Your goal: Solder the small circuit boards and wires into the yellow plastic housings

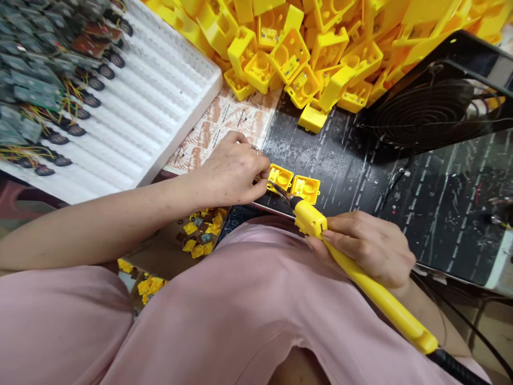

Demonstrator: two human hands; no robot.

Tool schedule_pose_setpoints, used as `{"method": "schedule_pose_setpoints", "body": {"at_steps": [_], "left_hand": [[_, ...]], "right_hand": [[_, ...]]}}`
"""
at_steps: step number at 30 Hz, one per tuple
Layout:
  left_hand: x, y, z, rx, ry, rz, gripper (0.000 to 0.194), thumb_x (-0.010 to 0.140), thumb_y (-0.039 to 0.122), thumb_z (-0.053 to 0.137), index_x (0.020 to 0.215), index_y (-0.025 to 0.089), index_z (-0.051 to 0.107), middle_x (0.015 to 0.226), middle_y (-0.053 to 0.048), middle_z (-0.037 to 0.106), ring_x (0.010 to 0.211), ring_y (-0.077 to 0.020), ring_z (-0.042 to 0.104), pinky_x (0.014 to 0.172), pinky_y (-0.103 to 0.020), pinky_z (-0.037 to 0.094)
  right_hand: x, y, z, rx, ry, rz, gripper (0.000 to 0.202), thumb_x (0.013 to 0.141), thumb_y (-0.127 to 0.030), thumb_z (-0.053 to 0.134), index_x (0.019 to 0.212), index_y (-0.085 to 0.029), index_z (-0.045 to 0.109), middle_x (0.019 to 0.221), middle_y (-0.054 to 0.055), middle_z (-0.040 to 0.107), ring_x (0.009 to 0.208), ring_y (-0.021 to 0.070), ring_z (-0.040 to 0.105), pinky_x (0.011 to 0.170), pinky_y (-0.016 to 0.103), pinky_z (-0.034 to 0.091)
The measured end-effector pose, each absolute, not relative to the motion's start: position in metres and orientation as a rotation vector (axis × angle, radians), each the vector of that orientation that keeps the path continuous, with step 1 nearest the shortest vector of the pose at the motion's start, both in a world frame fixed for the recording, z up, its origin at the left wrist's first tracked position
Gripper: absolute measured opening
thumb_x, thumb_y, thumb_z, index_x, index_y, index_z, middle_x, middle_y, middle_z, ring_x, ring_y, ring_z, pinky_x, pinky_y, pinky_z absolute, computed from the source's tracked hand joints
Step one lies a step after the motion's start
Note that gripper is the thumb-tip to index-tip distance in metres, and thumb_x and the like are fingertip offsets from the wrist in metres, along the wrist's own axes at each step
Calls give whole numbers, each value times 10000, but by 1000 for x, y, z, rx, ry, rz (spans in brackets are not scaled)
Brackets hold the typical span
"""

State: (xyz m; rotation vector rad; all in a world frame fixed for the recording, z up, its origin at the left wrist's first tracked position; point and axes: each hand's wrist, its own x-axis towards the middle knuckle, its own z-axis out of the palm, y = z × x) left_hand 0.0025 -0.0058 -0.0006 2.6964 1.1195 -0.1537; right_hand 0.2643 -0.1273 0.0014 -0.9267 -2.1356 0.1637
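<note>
A yellow soldering iron (360, 272) is gripped in my right hand (366, 248), its dark tip pointing left into a small yellow housing (280, 176) near the table's front edge. At that housing's left side is my left hand (236, 168), with a ring on one finger and the fingers bent together. Whatever those fingers pinch is too small to make out. Just right of the first housing lies a second open yellow housing (305, 189), untouched by either hand.
Yellow housings (288, 56) are heaped at the back. A black fan (436, 101) stands at the back right. On the left, a white foam tray (160, 96) holds circuit boards (34, 88) with wired round parts. Yellow pieces (198, 240) lie below the table edge.
</note>
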Motion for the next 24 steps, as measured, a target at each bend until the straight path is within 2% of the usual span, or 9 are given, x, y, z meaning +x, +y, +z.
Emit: {"method": "schedule_pose_setpoints", "body": {"at_steps": [5, 11, 14, 19, 24], "left_hand": [[4, -6, 2, 2719, 1133, -228, 308, 988, 313, 511, 856, 233, 777, 774, -17, 779, 804, -243, 734, 1112, -470, 479], [4, -7, 0, 2761, 1116, -196, 301, 987, 307, 508, 882, 240, 782, 817, -11, 799, 831, -244, 736, 1117, -453, 471], [6, -7, 2, 2758, 1114, -229, 302, 978, 311, 500, 898, 239, 781, 821, -21, 797, 846, -254, 740, 1118, -461, 469], [6, -5, 3, 2740, 1095, -205, 281, 956, 315, 505, 872, 238, 763, 803, -22, 782, 871, -262, 748, 1118, -475, 471], [6, -3, 3, 2684, 1129, -207, 247, 936, 317, 532, 824, 227, 733, 793, -28, 764, 864, -268, 751, 1128, -495, 475]], "right_hand": [[267, -129, 8, -957, -2154, 158, 225, 1017, -139, 848, 976, -224, 643, 805, -6, 801, 625, 105, 728, 584, 205, 622], [263, -130, 4, -940, -2168, 153, 247, 980, -167, 905, 999, -196, 661, 836, 31, 817, 668, 142, 743, 605, 261, 619], [266, -131, 8, -942, -2175, 193, 263, 954, -168, 928, 999, -219, 674, 851, 11, 811, 656, 139, 737, 601, 260, 616], [275, -134, 11, -1037, -2094, 186, 315, 921, -59, 891, 1031, -254, 669, 862, -43, 789, 678, 111, 745, 623, 217, 611], [275, -135, 3, -1069, -2018, 206, 246, 1014, -216, 873, 1000, -274, 634, 796, -54, 776, 653, 101, 750, 623, 188, 622]]}}
